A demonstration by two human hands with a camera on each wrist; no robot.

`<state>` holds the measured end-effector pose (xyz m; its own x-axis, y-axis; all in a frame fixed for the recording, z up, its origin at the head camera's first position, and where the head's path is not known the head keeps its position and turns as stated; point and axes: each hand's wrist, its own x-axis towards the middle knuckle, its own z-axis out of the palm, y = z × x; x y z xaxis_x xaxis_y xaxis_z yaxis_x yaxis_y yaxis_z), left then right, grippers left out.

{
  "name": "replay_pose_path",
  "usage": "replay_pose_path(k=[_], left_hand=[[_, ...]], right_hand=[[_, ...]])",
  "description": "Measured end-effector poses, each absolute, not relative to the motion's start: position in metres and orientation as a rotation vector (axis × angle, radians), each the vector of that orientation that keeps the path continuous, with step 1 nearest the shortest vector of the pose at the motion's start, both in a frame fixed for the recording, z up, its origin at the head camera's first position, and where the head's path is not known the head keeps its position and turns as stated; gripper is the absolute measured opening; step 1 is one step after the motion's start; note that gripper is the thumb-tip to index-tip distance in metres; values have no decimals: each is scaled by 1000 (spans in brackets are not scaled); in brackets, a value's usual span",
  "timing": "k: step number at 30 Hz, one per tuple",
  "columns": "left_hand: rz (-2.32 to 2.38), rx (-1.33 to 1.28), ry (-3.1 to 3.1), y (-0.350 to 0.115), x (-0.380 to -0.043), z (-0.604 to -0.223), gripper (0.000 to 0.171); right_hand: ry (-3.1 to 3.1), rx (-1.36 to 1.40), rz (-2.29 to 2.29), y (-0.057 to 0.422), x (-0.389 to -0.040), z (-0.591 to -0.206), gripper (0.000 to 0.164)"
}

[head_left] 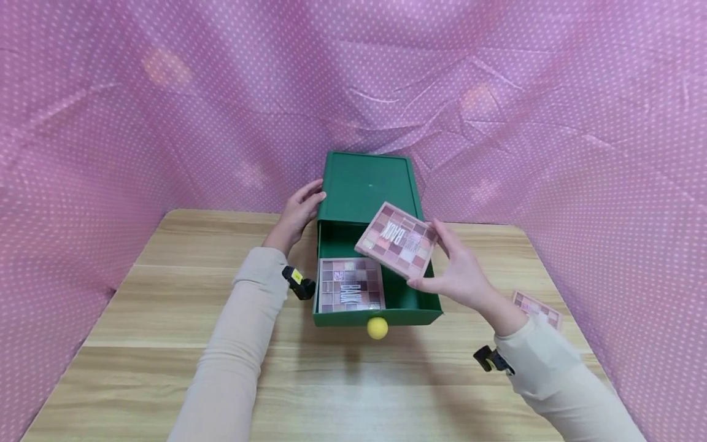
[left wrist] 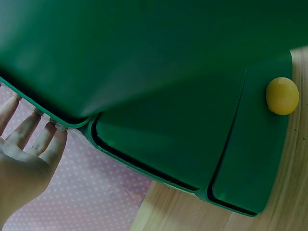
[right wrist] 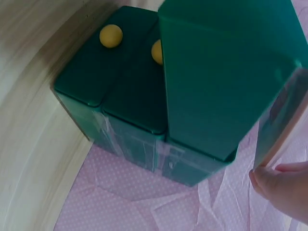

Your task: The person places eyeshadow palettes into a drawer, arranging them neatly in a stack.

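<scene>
A green drawer unit (head_left: 370,184) stands at the back of the table, its top drawer (head_left: 409,317) pulled out toward me. Inside that drawer, on the left, lies an eyeshadow palette (head_left: 350,285) with a pink grid pattern. My right hand (head_left: 461,270) pinches a second palette (head_left: 399,240) by its right edge, tilted above the drawer's right side. My left hand (head_left: 298,215) rests with its fingers against the unit's left side. In the left wrist view, the fingertips of the left hand (left wrist: 29,154) touch the green edge.
A third palette (head_left: 538,310) lies on the wooden table (head_left: 166,319) at the right, partly behind the right forearm. The open drawer carries a yellow round knob (head_left: 377,328). Lower drawers with yellow knobs (right wrist: 111,36) show in the right wrist view. Pink dotted cloth (head_left: 265,92) surrounds the table.
</scene>
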<state>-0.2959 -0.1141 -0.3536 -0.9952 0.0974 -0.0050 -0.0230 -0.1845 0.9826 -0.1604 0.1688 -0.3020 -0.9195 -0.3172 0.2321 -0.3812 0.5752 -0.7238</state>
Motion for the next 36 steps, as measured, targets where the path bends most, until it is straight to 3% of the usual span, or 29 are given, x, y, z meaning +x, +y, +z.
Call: replay_pose_path(k=[36], left_hand=[[2359,80,1975,-112,-292,-351,43]], right_hand=[[-3053,1044,949,131,-176,-314,94]])
